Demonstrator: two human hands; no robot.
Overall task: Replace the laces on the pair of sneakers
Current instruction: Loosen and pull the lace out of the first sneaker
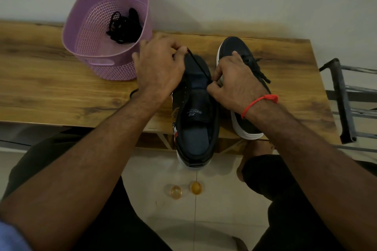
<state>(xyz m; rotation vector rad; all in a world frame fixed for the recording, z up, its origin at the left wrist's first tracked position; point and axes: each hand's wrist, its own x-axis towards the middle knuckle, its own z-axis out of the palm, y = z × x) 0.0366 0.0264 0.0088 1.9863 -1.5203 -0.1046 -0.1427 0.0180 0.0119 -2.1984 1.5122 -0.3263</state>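
A: What is the biggest thing here?
B: A wooden bench [51,91] set against a pale wall, with a lilac perforated basket [98,67] standing at its back left

A: And the sneakers?
B: The near sneaker [196,128] lies in the middle of the bench, heel over the front edge toward the person, tongue laid open and its eyelets mostly bare. The second sneaker [244,126] sits just beside it on the right, black with a white sole, laces tied across its front

A: The hands?
B: The left hand [159,69] is over the toe of the near sneaker, fingers curled and pinching one end of a black lace [199,65]. The right hand [234,85], with a red thread [257,102] at the wrist, pinches the same lace at the sneaker's right eyelet row. The lace runs taut between them

A: Anything smaller?
B: A tangle of spare black laces [122,26] lies inside the basket
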